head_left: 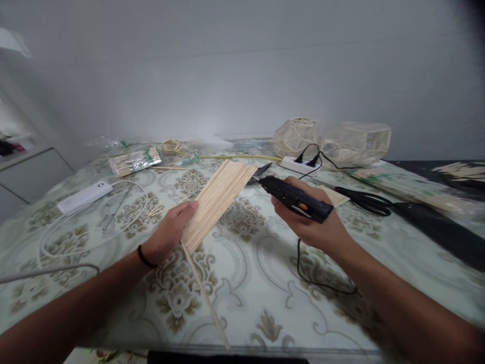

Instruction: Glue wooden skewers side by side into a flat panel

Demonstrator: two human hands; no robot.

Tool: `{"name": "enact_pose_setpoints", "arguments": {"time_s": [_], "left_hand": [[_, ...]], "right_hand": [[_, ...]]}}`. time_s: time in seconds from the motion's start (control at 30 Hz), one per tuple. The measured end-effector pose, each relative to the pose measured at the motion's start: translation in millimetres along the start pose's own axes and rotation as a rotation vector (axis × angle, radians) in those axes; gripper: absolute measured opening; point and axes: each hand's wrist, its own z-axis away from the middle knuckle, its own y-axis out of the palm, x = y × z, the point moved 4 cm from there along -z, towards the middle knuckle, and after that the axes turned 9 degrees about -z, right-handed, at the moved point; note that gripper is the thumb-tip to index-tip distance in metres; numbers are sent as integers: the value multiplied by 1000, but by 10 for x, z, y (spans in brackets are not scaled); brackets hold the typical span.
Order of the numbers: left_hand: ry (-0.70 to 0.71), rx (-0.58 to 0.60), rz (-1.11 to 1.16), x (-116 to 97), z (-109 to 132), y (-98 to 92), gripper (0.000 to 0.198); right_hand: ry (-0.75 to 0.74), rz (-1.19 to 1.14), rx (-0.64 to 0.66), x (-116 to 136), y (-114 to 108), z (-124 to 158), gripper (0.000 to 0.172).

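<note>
My left hand (175, 225) grips the lower left edge of a flat panel of wooden sticks (222, 202) laid side by side, with the thumb on top. The panel is tilted above the table. Below its lower corner, a single wooden stick (204, 293) runs toward the table's front edge. My right hand (308, 210) is wrapped around a black hot glue gun (297, 197) with an orange detail on its side. Its nozzle points left, close to the panel's upper right edge; whether they touch I cannot tell. A thin black cord hangs below the hand.
A white power strip (299, 166) and two stick-framed polyhedra (297, 136) stand at the back. Bagged sticks (136, 161) lie back left, near a white device (85, 197) with a looping cable. Dark scissors-like blades (261, 171) show behind the panel. A coiled black cable (364, 202) lies right.
</note>
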Motion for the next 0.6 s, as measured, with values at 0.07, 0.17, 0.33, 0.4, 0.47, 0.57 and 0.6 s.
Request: {"name": "enact_pose_setpoints", "arguments": {"time_s": [0.07,0.17,0.33,0.4,0.47,0.57,0.6], "left_hand": [[-5,9,3,4,-3,-1,46],[-9,24,1,11,-9,1,46],[-33,41,-17,28,-22,-13,44],[-37,32,-14,40,-37,-63,44],[-26,-6,9,55,-69,-159,45],[-16,-112,97,88,-145,-367,47],[-26,-166,123,101,-171,-444,47]], "right_hand": [[-12,-2,-11,-4,-10,-1,25],[-1,-2,-23,-12,-34,-2,26],[12,36,-40,-84,-80,-25,25],[34,70,-34,-163,-81,-48,25],[66,127,11,-267,-55,-72,26],[146,233,138,-462,27,-92,21],[168,250,177,-527,55,-94,20]]}}
